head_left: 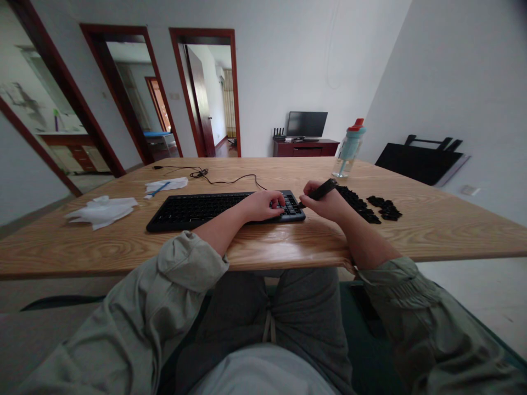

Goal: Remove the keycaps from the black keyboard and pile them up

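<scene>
A black keyboard (197, 211) lies on the wooden table in front of me. My left hand (263, 205) rests on its right part, fingers curled down at the keys; whether anything small is between them I cannot make out. Gripped in my right hand (327, 203) is a tool with a thick black handle (323, 189), tilted so that its thin end points down-left at the keyboard's right end. What kind of tip it has is too small to tell. Beside this hand, to the right, lie loose black keycaps (356, 204) in rows, with a smaller group (387, 208) farther right.
Left of the keyboard are crumpled white tissues (105, 211) and a blue-and-white brush-like stick (158, 189) on another tissue. A black cable (222, 181) trails behind the keyboard. A clear bottle with a red lid (348, 151) stands at the back right.
</scene>
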{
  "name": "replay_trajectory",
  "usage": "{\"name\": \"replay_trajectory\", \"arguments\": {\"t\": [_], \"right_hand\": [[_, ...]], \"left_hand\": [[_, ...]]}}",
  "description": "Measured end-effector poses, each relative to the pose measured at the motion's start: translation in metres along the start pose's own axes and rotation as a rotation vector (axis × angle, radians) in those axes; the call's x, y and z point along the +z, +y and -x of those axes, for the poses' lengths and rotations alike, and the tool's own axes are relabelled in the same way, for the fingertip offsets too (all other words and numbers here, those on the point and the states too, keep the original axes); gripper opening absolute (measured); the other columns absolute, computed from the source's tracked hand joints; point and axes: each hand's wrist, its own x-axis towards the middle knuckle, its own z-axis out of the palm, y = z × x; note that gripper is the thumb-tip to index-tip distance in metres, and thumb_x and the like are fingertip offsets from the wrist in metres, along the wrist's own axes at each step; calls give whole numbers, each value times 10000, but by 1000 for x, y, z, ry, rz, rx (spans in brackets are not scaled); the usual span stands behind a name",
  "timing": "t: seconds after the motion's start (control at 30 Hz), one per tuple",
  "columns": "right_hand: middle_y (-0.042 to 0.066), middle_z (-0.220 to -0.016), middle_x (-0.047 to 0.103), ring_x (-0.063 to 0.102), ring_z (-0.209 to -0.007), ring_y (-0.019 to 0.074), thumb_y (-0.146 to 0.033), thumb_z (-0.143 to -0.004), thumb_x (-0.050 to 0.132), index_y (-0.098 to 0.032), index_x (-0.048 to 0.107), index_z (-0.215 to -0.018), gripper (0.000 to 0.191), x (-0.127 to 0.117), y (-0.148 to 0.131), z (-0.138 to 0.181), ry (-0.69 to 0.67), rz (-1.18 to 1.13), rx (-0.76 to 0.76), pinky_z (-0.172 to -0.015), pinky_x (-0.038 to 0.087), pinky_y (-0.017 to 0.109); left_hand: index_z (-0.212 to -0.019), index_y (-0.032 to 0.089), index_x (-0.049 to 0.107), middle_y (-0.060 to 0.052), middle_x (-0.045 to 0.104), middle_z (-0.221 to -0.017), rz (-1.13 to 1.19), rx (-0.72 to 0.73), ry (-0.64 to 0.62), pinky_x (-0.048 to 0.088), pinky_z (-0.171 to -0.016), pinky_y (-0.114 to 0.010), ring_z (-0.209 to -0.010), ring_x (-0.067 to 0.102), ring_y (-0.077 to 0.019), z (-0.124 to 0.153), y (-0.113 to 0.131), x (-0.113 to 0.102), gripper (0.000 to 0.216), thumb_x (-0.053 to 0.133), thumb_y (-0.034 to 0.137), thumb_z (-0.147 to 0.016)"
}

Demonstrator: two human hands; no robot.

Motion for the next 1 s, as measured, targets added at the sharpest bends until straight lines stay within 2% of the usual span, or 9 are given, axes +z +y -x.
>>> {"name": "replay_trajectory", "arguments": {"t": [0.2, 0.47, 0.67, 0.83, 1.0], "right_hand": [[-7, -658, 561, 485, -620, 147, -358, -754, 653, -215, 548, -710, 182, -2, -4, 1, 14, -26, -7, -596, 381, 302], [5, -675, 572, 505, -655, 164, -341, -718, 663, -214, 559, -732, 164, -1, -5, -2, -20, -57, 4, -605, 391, 307], [-12, -667, 529, 474, -640, 152, -375, -738, 650, -213, 542, -735, 194, 3, -13, -2, 22, -139, -11, -619, 380, 308], [-2, -704, 536, 506, -706, 170, -372, -806, 544, -217, 550, -750, 165, 6, -14, -6, 54, -284, -19, -680, 413, 316], [6, -749, 562, 517, -722, 172, -343, -777, 539, -216, 545, -782, 128, 15, -18, -13, 24, -319, -23, -681, 429, 317]], "left_hand": [[-982, 187, 701, 4, 644, -775, -25, 0, -19, 387, -621, -244, -675, 561, -129, 0, 2, -1, 230, 650, 356, -834], [-1183, 221, 695, -18, 700, -882, -112, -6, -46, 421, -673, -259, -768, 618, -165, -10, 7, 7, 424, 671, 456, -831], [-1155, 237, 700, -22, 708, -922, -164, 38, -40, 425, -706, -262, -829, 630, -179, -15, 14, 10, 384, 667, 443, -833], [-1121, 234, 702, -20, 709, -920, -141, 35, -43, 436, -715, -264, -823, 631, -176, -15, 13, 9, 353, 665, 432, -831], [-1092, 237, 696, -11, 706, -885, -136, 46, -41, 433, -698, -272, -786, 634, -178, -15, 9, 10, 332, 660, 437, -829]]}}
